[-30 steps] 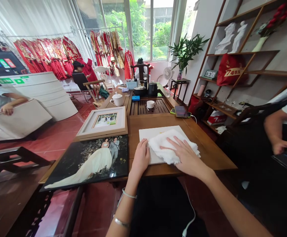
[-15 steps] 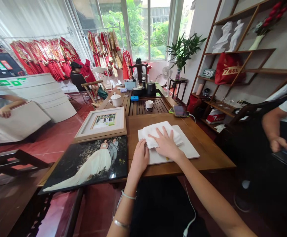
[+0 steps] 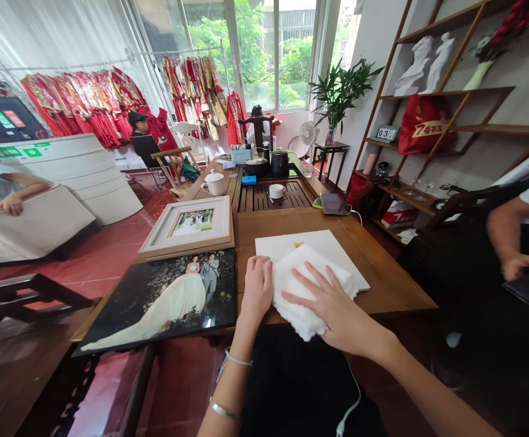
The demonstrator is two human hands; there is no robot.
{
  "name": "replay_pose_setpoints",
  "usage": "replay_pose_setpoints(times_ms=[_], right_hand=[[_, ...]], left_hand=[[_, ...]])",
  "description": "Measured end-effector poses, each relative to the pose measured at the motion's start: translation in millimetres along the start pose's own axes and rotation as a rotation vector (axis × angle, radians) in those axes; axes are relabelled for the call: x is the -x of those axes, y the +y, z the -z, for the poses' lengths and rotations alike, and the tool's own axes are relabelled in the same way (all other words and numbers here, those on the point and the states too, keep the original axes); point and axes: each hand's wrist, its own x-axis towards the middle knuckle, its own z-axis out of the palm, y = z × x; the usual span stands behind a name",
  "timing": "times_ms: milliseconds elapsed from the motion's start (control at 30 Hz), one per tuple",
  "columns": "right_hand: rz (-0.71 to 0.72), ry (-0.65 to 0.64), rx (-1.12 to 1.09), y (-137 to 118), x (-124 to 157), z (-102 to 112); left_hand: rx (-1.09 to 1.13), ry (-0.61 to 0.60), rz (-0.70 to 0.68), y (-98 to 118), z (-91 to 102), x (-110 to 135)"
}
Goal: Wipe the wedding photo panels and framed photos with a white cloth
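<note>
Drawn back from its far left part, the white cloth (image 3: 298, 318) has come toward me across the white panel (image 3: 323, 243) under my right hand (image 3: 337, 303), which lies flat with the fingers spread wide. That shift bares a small gold patch (image 3: 298, 244) by the panel's far edge and covers much of the near strip, so I judge the wiping stroke to be at the end closest to me. My left hand (image 3: 258, 285) stays at the panel's left edge, fingers bent and close together (whether they pinch the rim or only brace it, I cannot tell). The panel lies flat on the wooden table (image 3: 396, 291), its near edge largely hidden, and one corner of the cloth seems to droop past it and the table's edge. Right of the panel the wood is bare, which looks like the easiest room for moving it. Left of it, the large wedding print (image 3: 164, 297) leaves only a narrow strip, and the framed photo (image 3: 194, 221) sits beyond that print. Past the panel's far edge comes bare wood, then the slatted tea tray (image 3: 298, 197), with a phone (image 3: 335, 204) farther right.
</note>
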Motion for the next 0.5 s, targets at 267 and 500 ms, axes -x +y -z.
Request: replay_pose_setpoints(times_ms=[267, 500], right_hand=[[-0.04, 0.026, -0.049, 17, 20, 9], [-0.246, 0.006, 0.008, 34, -42, 11]], left_hand=[[-0.045, -0.031, -0.057, -10, -7.3, 2], [-0.019, -0.024, -0.05, -13, -11.3, 2]])
